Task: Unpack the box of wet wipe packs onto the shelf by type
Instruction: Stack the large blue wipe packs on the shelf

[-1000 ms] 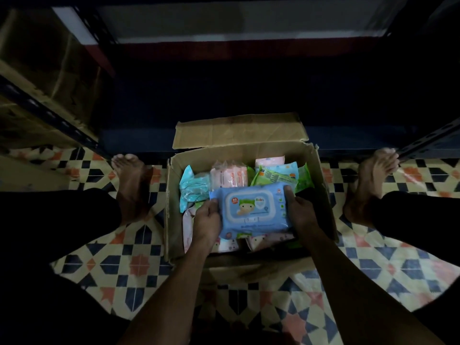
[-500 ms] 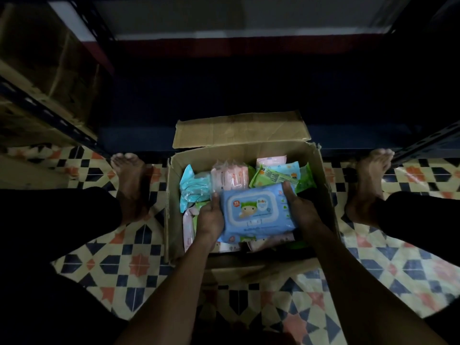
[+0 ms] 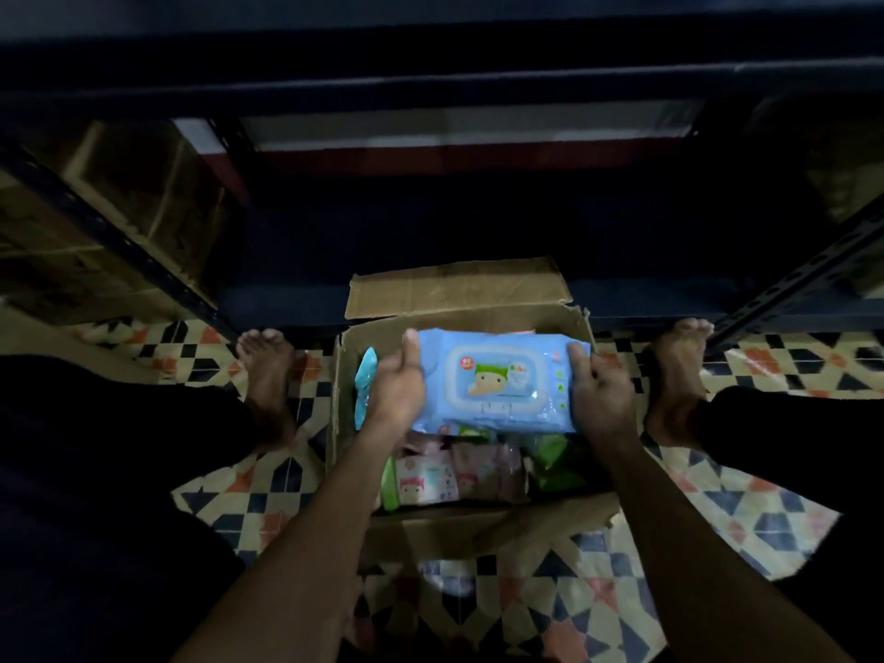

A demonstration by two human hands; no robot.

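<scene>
A large blue wet wipe pack (image 3: 497, 382) with a cartoon face on its lid hangs above the open cardboard box (image 3: 459, 521). My left hand (image 3: 397, 390) grips its left end and my right hand (image 3: 598, 394) grips its right end. Inside the box lie pink packs (image 3: 452, 476), green packs (image 3: 555, 464) and a teal pack (image 3: 366, 390) at the left wall. The blue pack hides the far half of the box. The dark metal shelf (image 3: 430, 241) stands just behind the box, its lowest level in deep shadow.
My bare feet (image 3: 268, 370) (image 3: 679, 370) flank the box on the patterned tile floor (image 3: 268, 495). Cardboard cartons (image 3: 119, 217) fill the shelf bay on the left. A slotted shelf upright (image 3: 803, 279) slants in at the right.
Both hands have lifted the blue pack up out of the box and away from me, toward the shelf. The view has tilted up, showing more of the shelf.
</scene>
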